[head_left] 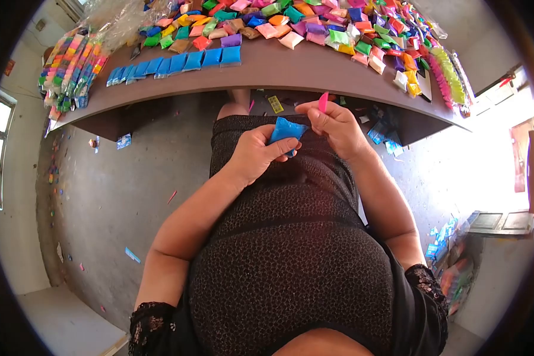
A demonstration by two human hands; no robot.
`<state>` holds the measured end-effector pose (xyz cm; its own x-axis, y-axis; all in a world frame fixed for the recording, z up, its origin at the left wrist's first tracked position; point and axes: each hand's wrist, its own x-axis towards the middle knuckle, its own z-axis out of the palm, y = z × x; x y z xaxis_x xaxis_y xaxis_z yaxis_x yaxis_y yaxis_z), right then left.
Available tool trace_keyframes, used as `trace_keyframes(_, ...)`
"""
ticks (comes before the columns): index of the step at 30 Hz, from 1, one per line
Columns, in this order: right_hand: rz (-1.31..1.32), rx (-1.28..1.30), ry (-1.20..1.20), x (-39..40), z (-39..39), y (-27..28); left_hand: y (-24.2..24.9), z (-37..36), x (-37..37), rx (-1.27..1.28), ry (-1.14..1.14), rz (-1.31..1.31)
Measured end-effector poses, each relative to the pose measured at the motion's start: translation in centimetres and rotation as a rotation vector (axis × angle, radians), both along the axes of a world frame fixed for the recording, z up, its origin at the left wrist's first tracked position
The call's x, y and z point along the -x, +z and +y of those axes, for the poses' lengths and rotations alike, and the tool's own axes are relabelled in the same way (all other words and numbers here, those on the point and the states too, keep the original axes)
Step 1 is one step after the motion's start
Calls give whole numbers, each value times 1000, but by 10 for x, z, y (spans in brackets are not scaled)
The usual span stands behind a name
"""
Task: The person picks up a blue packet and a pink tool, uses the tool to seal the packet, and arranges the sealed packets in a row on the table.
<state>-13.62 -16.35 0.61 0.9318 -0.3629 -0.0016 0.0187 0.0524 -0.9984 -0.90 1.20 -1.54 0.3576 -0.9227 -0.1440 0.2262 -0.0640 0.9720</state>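
My left hand (258, 147) is closed around a small blue packet (286, 130), its thumb pressed across the lower part. The packet looks soft and is wrapped in shiny film. Close beside it on the right, my right hand (338, 127) pinches a flat pink plastic piece (323, 102) that points upward between thumb and fingers. Both hands are above my lap, just in front of the table edge. On the table (243, 77), a row of blue packets (194, 61) lies side by side, partly overlapping at its left end.
A large heap of many-coloured packets (291, 40) covers the back of the table. Stacked bundles of packets (74, 68) stand at its left end, and yellow-green strips (448, 74) lie at the right. Blue scraps (391, 139) and other litter are on the floor (130, 196).
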Motion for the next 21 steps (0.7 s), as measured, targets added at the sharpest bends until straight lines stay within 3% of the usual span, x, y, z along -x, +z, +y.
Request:
trace_keyframes(5,-74,76,129,-3,15,1,-8,-2,2,2,-6,-41)
trace_keyframes(9,-29,299,97,-3,17,7,-9,-1,5,21,-28,-56)
trace_keyframes(14,-49,303,95,-3,18,6,-15,-1,6,64,-36,-2)
trace_keyframes(19,-53,77,88,-5,20,1,-12,-1,6,62,-22,23)
trace_keyframes(21,-38,127,78,-6,19,-2,-12,-1,6,63,-27,28)
